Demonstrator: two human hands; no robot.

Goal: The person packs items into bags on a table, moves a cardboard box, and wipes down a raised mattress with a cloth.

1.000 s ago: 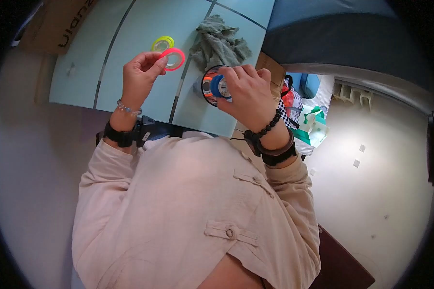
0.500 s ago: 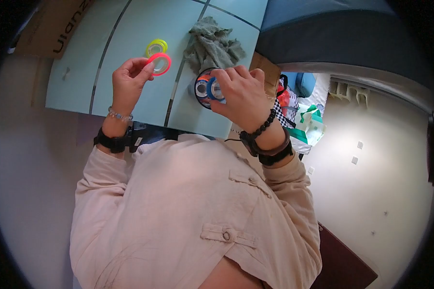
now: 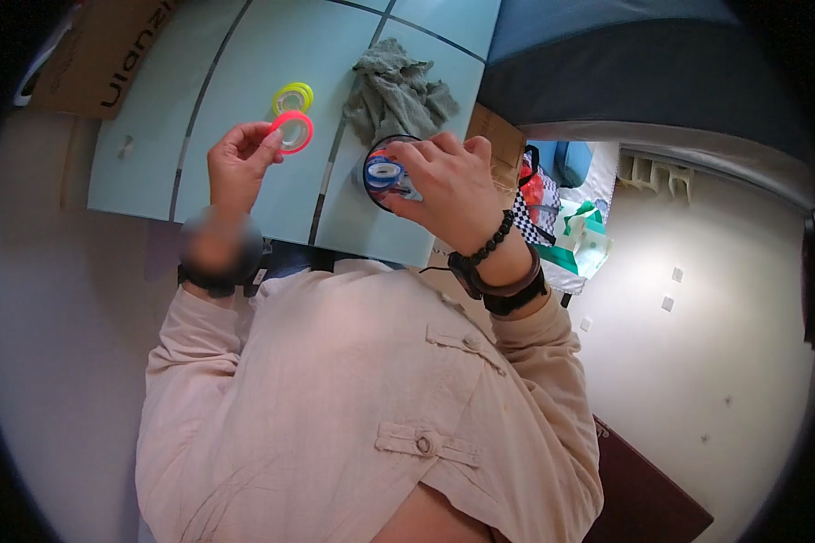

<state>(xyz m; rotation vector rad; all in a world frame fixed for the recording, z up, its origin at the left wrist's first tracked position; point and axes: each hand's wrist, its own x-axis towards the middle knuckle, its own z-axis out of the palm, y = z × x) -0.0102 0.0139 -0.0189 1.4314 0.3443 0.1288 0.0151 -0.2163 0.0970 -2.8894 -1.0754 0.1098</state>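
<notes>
My left hand point(image 3: 237, 163) pinches a neon pink roll of tape point(image 3: 309, 133) between thumb and fingers, holding it up over the table. Just behind it is a neon yellow roll of tape point(image 3: 305, 94), partly overlapped by the pink one in this view. My right hand point(image 3: 453, 185) is over the mouth of a round, dark-rimmed container point(image 3: 366, 172), its thumb and fingers apart. Inside that container lies a blue roll of tape point(image 3: 385, 170) with a white core, beside the right fingertips. The hand covers the container's right part.
A crumpled grey-green cloth point(image 3: 394, 90) lies on the pale glass-topped table point(image 3: 244, 63) behind the container. A cardboard box point(image 3: 104, 63) stands at the far left. To the right are a checkered bag point(image 3: 536, 204) and a green and white package point(image 3: 581, 237).
The blue roll, previously between my right thumb and fingers, now appears down in the container, with the fingers spread. The pink roll has shifted slightly down and left with my left hand.
</notes>
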